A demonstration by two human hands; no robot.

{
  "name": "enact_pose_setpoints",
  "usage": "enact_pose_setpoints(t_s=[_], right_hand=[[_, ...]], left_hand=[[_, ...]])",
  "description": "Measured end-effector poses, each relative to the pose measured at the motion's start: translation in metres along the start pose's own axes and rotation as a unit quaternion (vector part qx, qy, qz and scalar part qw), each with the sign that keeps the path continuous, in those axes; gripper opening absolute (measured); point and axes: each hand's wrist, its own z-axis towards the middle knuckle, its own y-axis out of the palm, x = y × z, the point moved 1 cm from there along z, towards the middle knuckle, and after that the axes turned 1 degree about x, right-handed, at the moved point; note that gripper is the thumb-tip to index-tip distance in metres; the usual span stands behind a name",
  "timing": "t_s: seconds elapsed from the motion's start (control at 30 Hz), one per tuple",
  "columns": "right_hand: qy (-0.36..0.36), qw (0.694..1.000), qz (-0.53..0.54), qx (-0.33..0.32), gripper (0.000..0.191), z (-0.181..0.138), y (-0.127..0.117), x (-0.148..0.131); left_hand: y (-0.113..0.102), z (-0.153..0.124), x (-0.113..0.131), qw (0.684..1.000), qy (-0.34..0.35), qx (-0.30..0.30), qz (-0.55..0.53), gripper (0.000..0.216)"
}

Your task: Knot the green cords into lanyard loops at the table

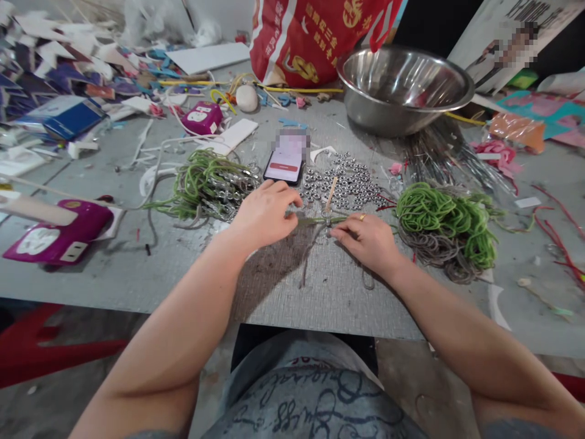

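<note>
A thin green and grey cord [315, 221] stretches between my two hands just above the table. My left hand [267, 212] is curled round its left end, with thumb and fingertips bent together. My right hand [372, 241] pinches the cord's other side, near a small shiny metal piece [328, 222]. A pale thin stick [331, 192] stands slanted beside that piece. Behind the hands lies a spread of silver beads [350, 180]. By my left hand sits a bundle of green cords with silver beads [205, 186]; a looped green and grey cord pile [445, 219] lies right of my right hand.
A phone [287, 160] lies behind my left hand. A steel bowl [404, 91] and a red bag [315, 46] stand at the back. Purple tape-like dispensers [59, 235] and scraps [59, 58] cover the left. Thin metallic strands [450, 152] lie beneath the bowl.
</note>
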Motion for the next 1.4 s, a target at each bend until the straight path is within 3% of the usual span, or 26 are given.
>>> enact_pose_setpoints(t_s=[0.17,0.3,0.37,0.47,0.53,0.63,0.7,0.8,0.97,1.13,1.4], right_hand=[[0.010,1.000,0.024,0.015,0.031,0.000,-0.001,0.008],[0.001,0.999,0.028,0.016,0.032,0.000,0.000,0.008],[0.002,0.999,0.035,0.022,0.031,0.000,0.000,0.008],[0.001,0.997,0.061,0.039,0.027,0.000,-0.001,0.006],[-0.010,0.995,0.081,0.052,0.024,-0.001,-0.002,0.006],[-0.034,0.991,0.106,0.069,0.023,-0.001,-0.003,0.004],[-0.045,0.990,0.116,0.071,0.024,-0.001,-0.003,0.003],[-0.057,0.990,0.120,0.056,0.026,-0.001,-0.002,0.002],[-0.063,0.991,0.116,0.034,0.028,0.000,0.003,-0.002],[-0.048,0.987,0.154,0.016,0.015,0.001,0.005,-0.009],[0.034,0.959,0.281,0.018,0.008,0.003,0.001,-0.005]], left_hand=[[0.003,-0.004,-0.011,0.994,-0.009,-0.091,0.064,0.009],[0.010,-0.004,-0.008,0.995,0.012,-0.085,0.049,0.014],[0.011,-0.002,-0.005,0.997,-0.001,-0.082,0.005,0.015],[0.008,0.002,0.002,0.983,-0.080,-0.067,-0.149,0.011],[0.006,0.003,0.008,0.938,-0.139,-0.061,-0.311,0.010],[0.006,0.004,0.015,0.815,-0.210,-0.066,-0.536,0.013],[0.008,0.005,0.019,0.752,-0.239,-0.070,-0.610,0.016],[0.011,0.006,0.022,0.703,-0.258,-0.085,-0.657,0.017],[0.012,0.006,0.027,0.651,-0.265,-0.099,-0.705,0.019],[0.010,0.004,0.032,0.637,-0.259,-0.111,-0.717,0.019],[0.016,0.006,0.024,0.667,-0.277,-0.055,-0.690,0.019]])
